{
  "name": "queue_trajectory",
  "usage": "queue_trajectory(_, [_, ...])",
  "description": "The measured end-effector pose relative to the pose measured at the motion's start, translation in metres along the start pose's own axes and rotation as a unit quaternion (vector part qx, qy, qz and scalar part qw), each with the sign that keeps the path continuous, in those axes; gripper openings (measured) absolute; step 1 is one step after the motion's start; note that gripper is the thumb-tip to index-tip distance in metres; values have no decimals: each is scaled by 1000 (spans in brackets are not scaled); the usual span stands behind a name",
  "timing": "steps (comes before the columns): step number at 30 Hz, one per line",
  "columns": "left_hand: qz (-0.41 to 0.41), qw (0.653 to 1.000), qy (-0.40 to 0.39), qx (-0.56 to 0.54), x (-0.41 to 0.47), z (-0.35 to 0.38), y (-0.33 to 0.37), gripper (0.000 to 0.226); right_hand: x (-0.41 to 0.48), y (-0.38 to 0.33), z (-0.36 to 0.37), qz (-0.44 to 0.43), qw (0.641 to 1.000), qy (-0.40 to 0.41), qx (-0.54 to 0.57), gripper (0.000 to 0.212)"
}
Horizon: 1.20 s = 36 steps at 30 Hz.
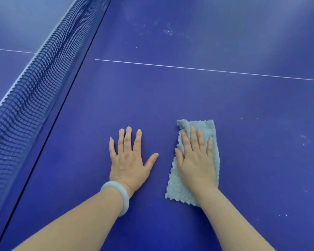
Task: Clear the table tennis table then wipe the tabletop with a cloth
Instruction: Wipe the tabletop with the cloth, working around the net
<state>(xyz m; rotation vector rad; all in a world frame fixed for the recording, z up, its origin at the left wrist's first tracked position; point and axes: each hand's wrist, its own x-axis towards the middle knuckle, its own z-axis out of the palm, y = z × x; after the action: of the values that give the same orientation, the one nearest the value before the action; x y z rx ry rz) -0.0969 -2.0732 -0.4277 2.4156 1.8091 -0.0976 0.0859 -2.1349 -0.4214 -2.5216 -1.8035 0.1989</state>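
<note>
From the head: looks cleared of loose things, so judged past clearing and into wiping. Pressing one cloth (179,191) flat onto the counter (170,98) under the right grip (196,160), fingers straight, clutching nothing. Resting the left grip (129,160) open on bare counter just beside. Left to wipe: white specks (168,30) farther out. Counted: one cloth, one net (25,91), one bracelet (120,194).

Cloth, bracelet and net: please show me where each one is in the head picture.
cloth (177,189): head view, on its bare lower left part.
bracelet (125,198): head view, on the band's upper side.
net (25,98): head view, on the middle of the mesh.
</note>
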Motion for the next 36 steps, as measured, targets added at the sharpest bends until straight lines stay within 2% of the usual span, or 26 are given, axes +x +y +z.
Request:
queue_trajectory(3, [-4, 1000, 1, 6, 1, -1, 1, 90, 68, -12, -7, -113, 993, -21, -1, 60])
queue_trajectory(5, [-4, 1000, 3, 10, 2, -1, 1, 88, 108, 8, -12, -126, 991, -32, -17, 58])
queue_trajectory(6, [-2, 1000, 4, 8, 2, -1, 2, 87, 119, 28, -14, -94, 995, -32, -17, 58])
queue_trajectory(8, [0, 1000, 8, 1, 1, -2, 2, 85, 122, 75, -18, 36, 999, -16, 1, 59])
queue_trajectory(10, [1, 1000, 7, -6, 0, -3, 2, 85, 99, 112, -21, 159, 987, -9, 22, 61])
queue_trajectory(13, [0, 1000, 5, -6, -2, -3, 1, 84, 44, 96, -13, 212, 977, 8, 10, 64])
queue_trajectory(15, [-2, 1000, 6, -3, -2, -3, 1, 85, 22, 52, -6, 161, 987, 22, -9, 65])
queue_trajectory(18, [-2, 1000, 10, -6, 0, -2, 1, 86, 39, -10, 1, -2, 1000, 3, 6, 62])
queue_trajectory(20, [-3, 1000, 20, -11, 0, -2, 1, 86, 64, -23, -2, -86, 996, -19, 8, 60])
queue_trajectory(22, [-3, 999, 29, -19, 0, -2, 2, 87, 86, -6, -8, -109, 994, -24, 2, 59])
queue_trajectory(23, [-2, 999, 30, -19, 1, -1, 3, 87, 91, 10, -11, -89, 996, -24, 3, 59])
queue_trajectory(25, [-1, 999, 33, -25, 0, 0, 2, 86, 87, 50, -14, 10, 1000, -12, 7, 59])
queue_trajectory(27, [2, 999, 35, -29, -1, 0, 3, 81, 60, 91, -16, 127, 992, -3, 22, 61])
queue_trajectory(29, [4, 999, 27, -27, -1, 0, 2, 80, 21, 113, -14, 191, 981, 6, 21, 63])
queue_trajectory(33, [7, 999, 14, -40, -2, -6, 5, 85, -19, 117, -7, 196, 980, 25, -1, 66])
queue_trajectory(36, [75, 996, 31, -29, 6, -11, 35, 85, -18, 118, -6, 188, 982, 17, -20, 66])
